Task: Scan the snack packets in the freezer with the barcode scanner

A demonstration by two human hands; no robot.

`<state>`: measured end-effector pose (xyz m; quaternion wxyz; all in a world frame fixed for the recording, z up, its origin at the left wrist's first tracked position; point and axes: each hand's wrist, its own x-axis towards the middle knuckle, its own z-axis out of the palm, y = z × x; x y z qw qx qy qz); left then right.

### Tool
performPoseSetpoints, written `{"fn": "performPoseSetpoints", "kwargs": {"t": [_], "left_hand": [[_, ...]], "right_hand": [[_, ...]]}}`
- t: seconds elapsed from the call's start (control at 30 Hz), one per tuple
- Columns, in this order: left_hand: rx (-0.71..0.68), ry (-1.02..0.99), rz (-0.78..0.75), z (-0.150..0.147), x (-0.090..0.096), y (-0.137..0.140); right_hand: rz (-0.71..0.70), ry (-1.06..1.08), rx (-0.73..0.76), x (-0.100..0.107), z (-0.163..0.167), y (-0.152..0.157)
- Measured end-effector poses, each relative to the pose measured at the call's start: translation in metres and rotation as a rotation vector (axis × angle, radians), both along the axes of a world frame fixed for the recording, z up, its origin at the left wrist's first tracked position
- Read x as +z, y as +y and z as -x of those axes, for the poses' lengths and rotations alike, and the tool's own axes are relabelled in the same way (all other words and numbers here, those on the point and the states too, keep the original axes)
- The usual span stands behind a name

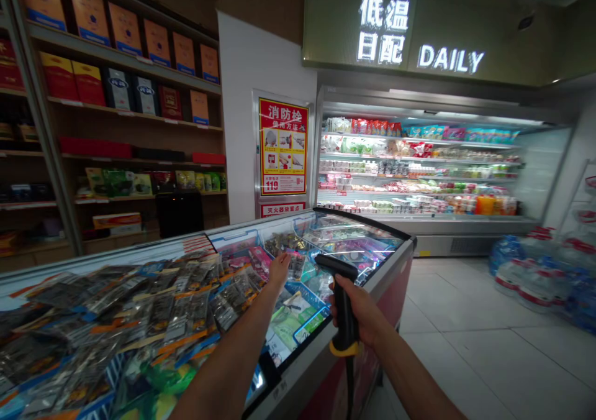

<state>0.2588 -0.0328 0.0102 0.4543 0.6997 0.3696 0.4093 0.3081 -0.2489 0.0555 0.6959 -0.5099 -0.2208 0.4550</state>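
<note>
A black and yellow handheld barcode scanner (pixel 344 314) is gripped in my right hand (pixel 356 305), its head pointing left over the freezer's edge and its cable hanging down. My left hand (pixel 278 268) reaches over the chest freezer (pixel 298 348), fingers curled inward beside a pink packet (pixel 261 261). What those fingers hold, if anything, is hard to make out; a small packet (pixel 296 264) lies right against them. Many clear-fronted packets with orange and blue edges (pixel 172 302) are heaped on the left. Green packets (pixel 293 317) sit in a blue basket (pixel 316 299) nearer me.
Shelves of boxed goods (pixel 125 53) line the left wall. A red and yellow fire-hydrant poster (pixel 283 146) hangs behind the freezer. An open, lit chiller (pixel 419 227) stands at the back. Bundled water bottles (pixel 526 277) stand on the tiled floor (pixel 465 345) to the right.
</note>
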Motion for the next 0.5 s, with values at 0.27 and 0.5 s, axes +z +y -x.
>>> {"fn": "performPoseSetpoints", "kwargs": {"t": [0.27,0.5], "left_hand": [[0.089,0.02,-0.007,0.005,0.005,-0.002],[0.336,0.171,-0.04,0.074,0.037,0.032]], "right_hand": [[0.026,-0.028,0.008,-0.001,0.005,0.003],[0.017,-0.007,0.016,0.001,0.007,0.01]]}}
